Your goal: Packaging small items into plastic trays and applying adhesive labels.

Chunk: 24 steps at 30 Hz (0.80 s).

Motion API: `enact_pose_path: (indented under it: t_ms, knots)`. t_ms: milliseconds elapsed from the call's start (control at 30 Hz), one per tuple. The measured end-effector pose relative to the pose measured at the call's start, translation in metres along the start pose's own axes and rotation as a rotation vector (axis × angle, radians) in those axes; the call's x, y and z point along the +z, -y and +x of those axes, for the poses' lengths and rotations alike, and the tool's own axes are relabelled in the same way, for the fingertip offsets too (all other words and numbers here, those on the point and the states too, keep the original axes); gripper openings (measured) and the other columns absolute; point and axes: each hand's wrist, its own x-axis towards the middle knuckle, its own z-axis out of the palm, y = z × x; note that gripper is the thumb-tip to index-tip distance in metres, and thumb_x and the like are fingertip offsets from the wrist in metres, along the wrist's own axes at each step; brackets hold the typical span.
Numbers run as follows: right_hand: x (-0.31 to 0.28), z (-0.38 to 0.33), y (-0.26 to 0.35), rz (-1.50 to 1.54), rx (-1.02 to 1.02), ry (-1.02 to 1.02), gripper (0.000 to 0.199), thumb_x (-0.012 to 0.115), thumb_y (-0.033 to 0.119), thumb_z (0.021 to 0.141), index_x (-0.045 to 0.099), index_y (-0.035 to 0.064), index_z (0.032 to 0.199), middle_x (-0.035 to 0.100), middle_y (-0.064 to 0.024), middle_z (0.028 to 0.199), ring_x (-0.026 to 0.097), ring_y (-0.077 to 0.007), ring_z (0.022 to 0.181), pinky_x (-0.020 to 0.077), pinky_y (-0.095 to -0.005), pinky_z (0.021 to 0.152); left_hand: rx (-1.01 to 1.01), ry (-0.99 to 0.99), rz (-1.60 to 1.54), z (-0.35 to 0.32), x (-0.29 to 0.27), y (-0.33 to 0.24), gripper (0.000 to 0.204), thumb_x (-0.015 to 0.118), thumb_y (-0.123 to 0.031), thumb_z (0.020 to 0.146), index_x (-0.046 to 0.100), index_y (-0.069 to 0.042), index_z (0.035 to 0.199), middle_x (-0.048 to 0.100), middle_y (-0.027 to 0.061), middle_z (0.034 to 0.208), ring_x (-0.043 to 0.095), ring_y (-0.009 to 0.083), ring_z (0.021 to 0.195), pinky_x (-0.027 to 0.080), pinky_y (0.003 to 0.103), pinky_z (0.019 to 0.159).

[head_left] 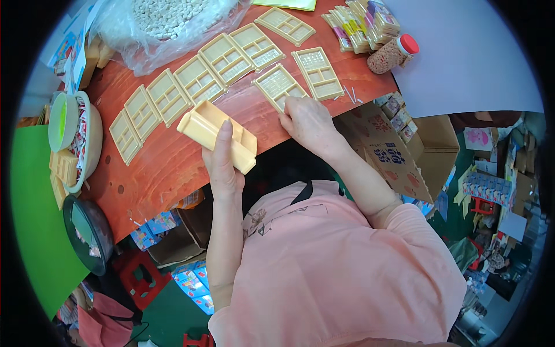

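My left hand (pixel 222 165) is wrapped round a thick stack of nested cream plastic compartment trays (pixel 199 124), its thumb lying across them. The stack is tilted above the near edge of the red table. My right hand (pixel 309 124) is closed at the near corner of a single compartment tray (pixel 280 84) lying on the table; its fingertips are partly hidden. To the right of that tray lies another tray (pixel 318 73). Several more trays (pixel 200 79) form a curved row to the left, and one tray (pixel 285 26) lies farther back.
Behind the row sits a clear plastic bag of small white pieces (pixel 167 17). Packets (pixel 364 26) and a red-lidded jar (pixel 393 54) stand at the back right. A white basin (pixel 89 144) is at the left; an open carton (pixel 399 150) is below the table's right edge. Small white sticks (pixel 350 95) lie nearby.
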Motion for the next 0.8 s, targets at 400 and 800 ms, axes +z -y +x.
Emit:
enact_pose_path:
  t_ms: [400,800]
  knots:
    - [-0.014,-0.017,0.054,1.035,-0.057,0.384,0.012,0.064,0.012,0.096,0.062,-0.0002,0.094,0.06,-0.0002,0.087,0.057,-0.0081,0.082,0.0483,-0.0266,0.072,0.151,0.03,0.018,-0.005,0.005,-0.008,0.054,0.077,-0.014,0.087,0.046,-0.003,0.129,0.058,0.0058,0.113,0.061,0.0133,0.099,0.052,0.029,0.084]
    - [-0.007,-0.01,0.069,1.189,0.12,0.347,0.009,0.064,0.01,0.095,0.064,0.0009,0.093,0.062,0.0009,0.084,0.058,-0.0051,0.079,0.0463,-0.021,0.07,0.008,0.055,-0.087,0.002,-0.019,-0.017,0.054,0.077,-0.025,0.088,0.048,-0.004,0.128,0.059,0.005,0.109,0.062,0.0133,0.096,0.054,0.03,0.083]
